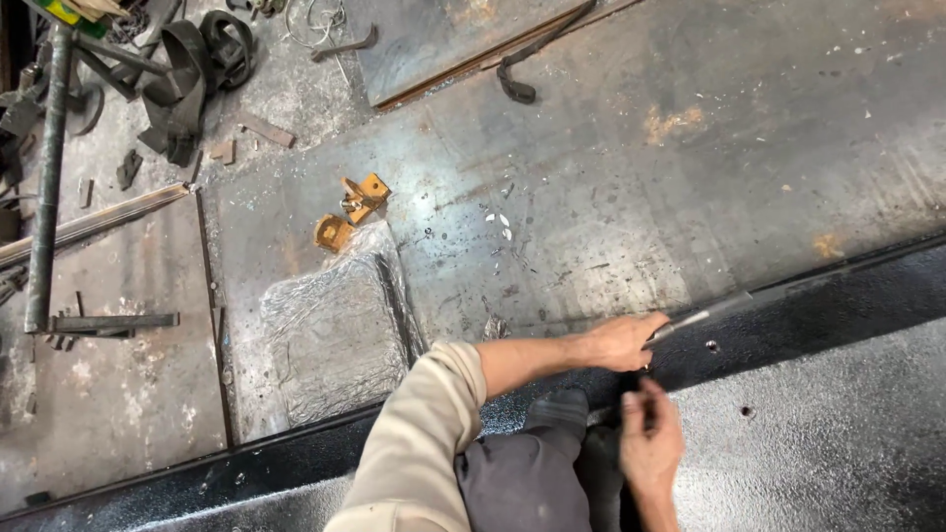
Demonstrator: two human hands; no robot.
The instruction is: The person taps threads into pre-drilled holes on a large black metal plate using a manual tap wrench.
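Currently the left hand (623, 342) is closed round the handle end of a thin metal tool (711, 312), a flat grey blade or file that runs up and to the right along the edge of the black coated panel (828, 414). The right hand (648, 438) sits just below it, fingers drawn together as if pinching something small and dark; what that is cannot be told from the blur. Two small holes (711, 346) show in the panel near the tool tip. Judgement: the tool looks stiff, light and narrow, best held at the handle end as now, with a firm wrap, since bare steel can slip in the palm. The panel looks heavy, rigid and rough-textured, so it should not shift under pressure. Further off on the worn steel floor (591, 177) lie orange brackets (353, 210), a crinkled foil-like sheet (330, 330), a long pipe (47, 167) and coiled black straps (192, 69), all well apart from both hands.
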